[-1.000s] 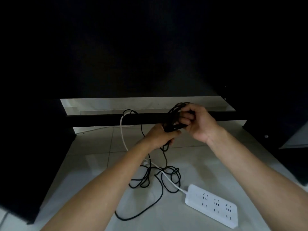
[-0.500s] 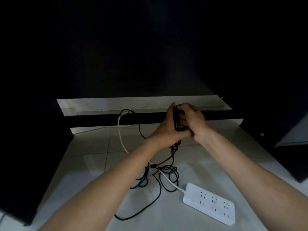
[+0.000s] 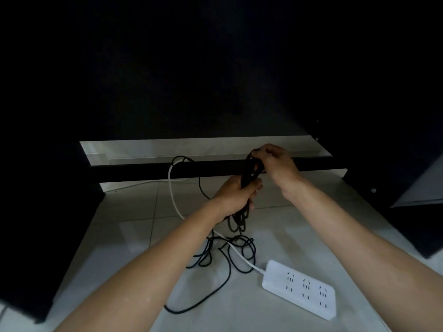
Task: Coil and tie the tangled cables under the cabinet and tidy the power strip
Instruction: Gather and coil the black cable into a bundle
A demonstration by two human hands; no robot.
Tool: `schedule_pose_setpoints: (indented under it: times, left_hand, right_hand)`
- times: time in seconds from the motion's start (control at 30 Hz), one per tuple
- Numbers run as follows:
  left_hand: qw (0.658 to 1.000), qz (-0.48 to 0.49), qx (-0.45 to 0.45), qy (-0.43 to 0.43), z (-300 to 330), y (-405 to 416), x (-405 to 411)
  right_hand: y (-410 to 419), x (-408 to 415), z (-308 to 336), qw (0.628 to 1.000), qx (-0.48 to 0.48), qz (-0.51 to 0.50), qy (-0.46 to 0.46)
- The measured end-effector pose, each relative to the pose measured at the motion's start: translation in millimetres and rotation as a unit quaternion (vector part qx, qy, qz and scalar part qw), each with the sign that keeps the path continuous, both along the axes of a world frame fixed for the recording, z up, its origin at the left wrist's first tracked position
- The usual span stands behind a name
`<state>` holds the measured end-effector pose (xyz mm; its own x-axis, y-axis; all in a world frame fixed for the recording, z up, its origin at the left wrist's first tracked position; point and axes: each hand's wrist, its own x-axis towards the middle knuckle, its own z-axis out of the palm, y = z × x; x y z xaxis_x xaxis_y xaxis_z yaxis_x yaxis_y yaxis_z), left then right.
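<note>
Left hand (image 3: 236,194) grip clenched round looped black cable (image 3: 250,173), right hand (image 3: 275,161) pinching its top, smooth white power strip (image 3: 299,288) on tile.

You will find no text, label, brand or number to read here. The white power strip (image 3: 299,289) near the front right of the floor shows only its socket holes.

hands: 2 (image 3: 236,195) (image 3: 273,161) | black cable: 1 (image 3: 239,248) | white cable: 1 (image 3: 173,200) | power strip: 1 (image 3: 299,289)
</note>
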<state>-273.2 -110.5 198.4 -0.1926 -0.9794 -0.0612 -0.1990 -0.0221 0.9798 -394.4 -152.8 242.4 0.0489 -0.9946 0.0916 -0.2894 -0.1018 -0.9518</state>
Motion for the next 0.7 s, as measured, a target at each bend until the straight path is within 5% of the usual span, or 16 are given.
schedule_pose_setpoints:
  times: [0.17, 0.27, 0.4, 0.53, 0.63, 0.7]
  left_hand:
    - [0.995, 0.067, -0.023, 0.068, -0.8, 0.3, 5.0]
    - [0.986, 0.109, -0.009, 0.124, 7.6, -1.9, 10.4]
    - [0.979, 0.155, -0.01, 0.131, 14.5, -9.2, 20.9]
    - [0.977, 0.143, -0.135, -0.087, 1.3, -10.6, 44.7]
    - [0.958, 0.173, -0.166, -0.157, -5.9, -9.2, 58.0]
    - [0.946, 0.207, -0.177, -0.176, -5.9, -11.1, 65.3]
  right_hand:
    - [2.3, -4.4, -9.1, 0.991, 0.076, 0.032, -0.104]
    - [14.8, -9.7, -34.1, 0.951, 0.212, 0.169, -0.151]
    - [36.6, -3.4, -63.5, 0.908, 0.285, 0.307, 0.029]
    - [30.3, -9.7, -57.8, 0.908, 0.212, 0.3, 0.199]
    - [19.1, -23.6, -54.5, 0.866, 0.142, 0.297, 0.375]
    - [15.0, -26.4, -51.6, 0.85, 0.153, 0.286, 0.415]
